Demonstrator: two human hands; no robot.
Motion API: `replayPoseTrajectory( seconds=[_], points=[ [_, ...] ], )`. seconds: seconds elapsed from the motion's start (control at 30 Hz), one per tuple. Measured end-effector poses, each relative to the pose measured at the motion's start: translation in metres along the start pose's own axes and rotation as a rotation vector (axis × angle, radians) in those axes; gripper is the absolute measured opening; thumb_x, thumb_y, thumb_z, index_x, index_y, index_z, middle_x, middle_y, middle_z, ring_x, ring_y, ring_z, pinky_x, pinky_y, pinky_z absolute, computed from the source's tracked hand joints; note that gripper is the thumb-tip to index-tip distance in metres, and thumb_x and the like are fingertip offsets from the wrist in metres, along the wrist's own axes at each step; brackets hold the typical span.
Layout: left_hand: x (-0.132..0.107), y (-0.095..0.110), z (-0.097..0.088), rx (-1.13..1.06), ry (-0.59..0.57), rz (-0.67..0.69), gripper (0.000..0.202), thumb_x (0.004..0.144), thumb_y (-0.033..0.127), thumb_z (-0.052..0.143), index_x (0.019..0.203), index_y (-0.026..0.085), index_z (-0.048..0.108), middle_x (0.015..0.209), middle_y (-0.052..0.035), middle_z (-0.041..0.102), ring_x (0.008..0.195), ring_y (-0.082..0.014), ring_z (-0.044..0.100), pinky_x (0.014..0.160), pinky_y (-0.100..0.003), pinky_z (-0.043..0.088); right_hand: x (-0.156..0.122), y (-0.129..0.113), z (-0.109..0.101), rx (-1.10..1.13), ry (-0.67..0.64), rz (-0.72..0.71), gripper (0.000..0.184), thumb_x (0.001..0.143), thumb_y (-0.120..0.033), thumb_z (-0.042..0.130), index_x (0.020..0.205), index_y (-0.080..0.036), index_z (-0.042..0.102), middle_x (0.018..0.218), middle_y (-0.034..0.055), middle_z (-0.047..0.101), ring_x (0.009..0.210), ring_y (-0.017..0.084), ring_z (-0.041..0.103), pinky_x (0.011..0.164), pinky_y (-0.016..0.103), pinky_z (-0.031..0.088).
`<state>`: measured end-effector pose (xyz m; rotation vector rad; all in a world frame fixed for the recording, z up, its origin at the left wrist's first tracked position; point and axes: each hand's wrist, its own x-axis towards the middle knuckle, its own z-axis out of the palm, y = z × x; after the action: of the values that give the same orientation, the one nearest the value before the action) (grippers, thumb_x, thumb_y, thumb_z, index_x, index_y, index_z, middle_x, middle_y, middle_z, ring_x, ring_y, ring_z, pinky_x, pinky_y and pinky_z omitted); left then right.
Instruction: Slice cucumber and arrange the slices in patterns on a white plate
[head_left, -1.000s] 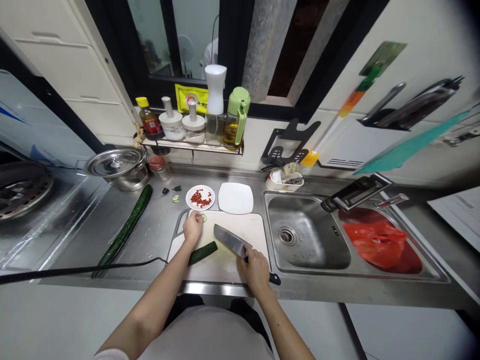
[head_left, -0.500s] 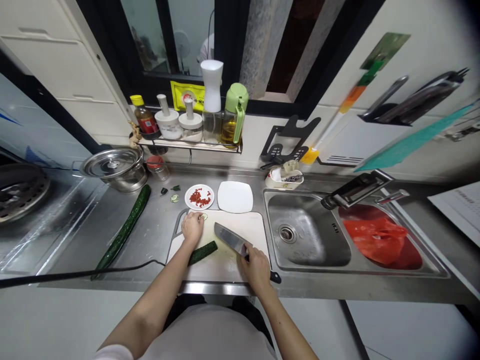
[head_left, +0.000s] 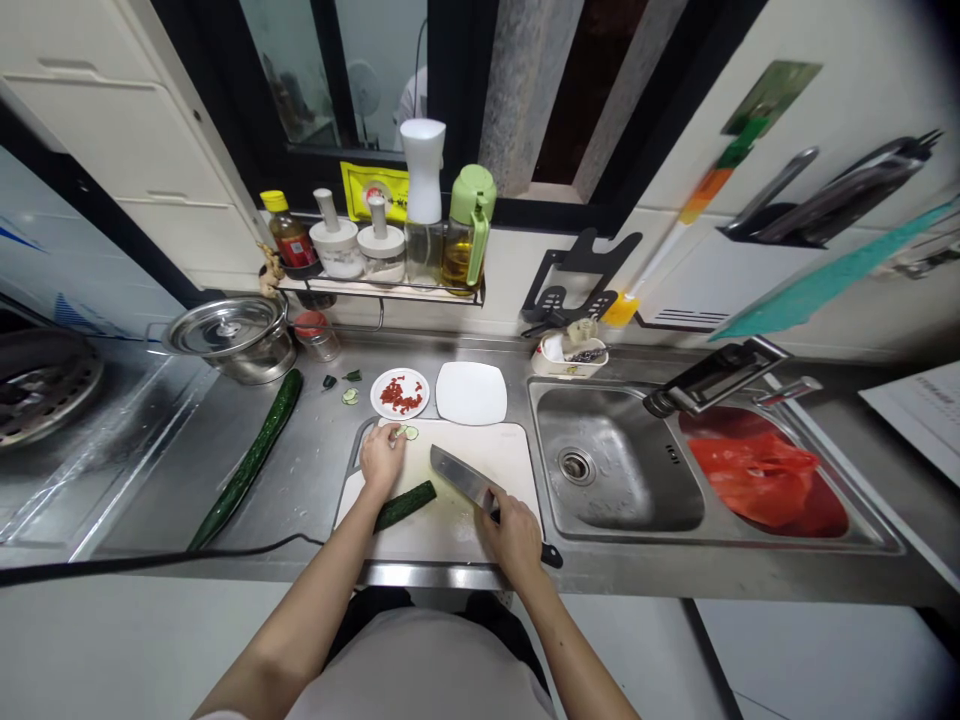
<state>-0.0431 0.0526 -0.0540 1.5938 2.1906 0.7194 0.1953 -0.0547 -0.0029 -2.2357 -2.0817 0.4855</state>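
My right hand [head_left: 511, 532] is wrapped round the handle of a kitchen knife [head_left: 463, 474], whose blade lies low over the white cutting board [head_left: 480, 545], pointing up and left. At the board's upper left corner my left hand [head_left: 382, 457] has its fingers bent and closed at thin cucumber slices [head_left: 411, 433]; its fingertips pinch one slice at their edge. A cut length of cucumber [head_left: 406, 504] rests on the board between the hands, its near end partly hidden by my left forearm.
Behind the board stand a plate of chopped red pieces [head_left: 400, 412] and a white plate [head_left: 471, 393]. A whole cucumber [head_left: 247, 465], cucumber scraps [head_left: 350, 397] and a lidded pot [head_left: 232, 338] are to the left. The sink [head_left: 619, 470] is at the right; a black cable [head_left: 187, 558] crosses the counter's front.
My left hand has shifted slightly left, and more of the cucumber slices shows beside its fingertips. The knife and my right hand have hardly moved.
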Motion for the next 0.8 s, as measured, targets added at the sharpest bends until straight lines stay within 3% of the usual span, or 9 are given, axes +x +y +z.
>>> replayPoseTrajectory(
  seconds=[0.17, 0.4, 0.53, 0.8],
  points=[
    [-0.018, -0.009, -0.013, -0.067, -0.008, 0.036, 0.026, 0.083, 0.033, 0.054, 0.101, 0.023, 0.069, 0.085, -0.0052, 0.065, 0.087, -0.0227, 0.061, 0.08, -0.033, 0.045, 0.0, -0.001, 0.0, 0.048, -0.014, 0.006, 0.029, 0.086, -0.029, 0.052, 0.113, -0.021, 0.06, 0.095, 0.0038, 0.069, 0.091, 0.019, 0.061, 0.077, 0.025, 0.037],
    [-0.053, -0.016, -0.026, -0.075, -0.122, 0.211, 0.025, 0.086, 0.034, 0.052, 0.101, 0.023, 0.069, 0.097, -0.0052, 0.067, 0.091, -0.0205, 0.06, 0.084, -0.033, 0.046, 0.001, -0.005, 0.0, 0.1, -0.057, 0.033, 0.027, 0.091, -0.025, 0.044, 0.113, -0.021, 0.059, 0.096, 0.0044, 0.07, 0.087, 0.017, 0.063, 0.071, 0.024, 0.035],
    [-0.067, -0.018, -0.027, -0.068, -0.152, 0.321, 0.023, 0.088, 0.034, 0.051, 0.098, 0.023, 0.069, 0.097, -0.0053, 0.068, 0.093, -0.0196, 0.06, 0.087, -0.033, 0.046, 0.003, -0.01, -0.001, 0.066, -0.097, 0.035, 0.026, 0.096, -0.024, 0.036, 0.11, -0.02, 0.058, 0.093, 0.0054, 0.07, 0.083, 0.017, 0.064, 0.068, 0.024, 0.034],
    [-0.085, -0.02, -0.02, -0.002, -0.188, 0.541, 0.023, 0.088, 0.038, 0.055, 0.101, 0.024, 0.067, 0.094, -0.0052, 0.067, 0.09, -0.0202, 0.06, 0.08, -0.034, 0.044, 0.002, -0.022, -0.003, 0.03, -0.204, 0.009, 0.031, 0.1, -0.032, 0.027, 0.107, -0.016, 0.053, 0.084, 0.0083, 0.069, 0.078, 0.019, 0.064, 0.062, 0.026, 0.029]
  ],
)
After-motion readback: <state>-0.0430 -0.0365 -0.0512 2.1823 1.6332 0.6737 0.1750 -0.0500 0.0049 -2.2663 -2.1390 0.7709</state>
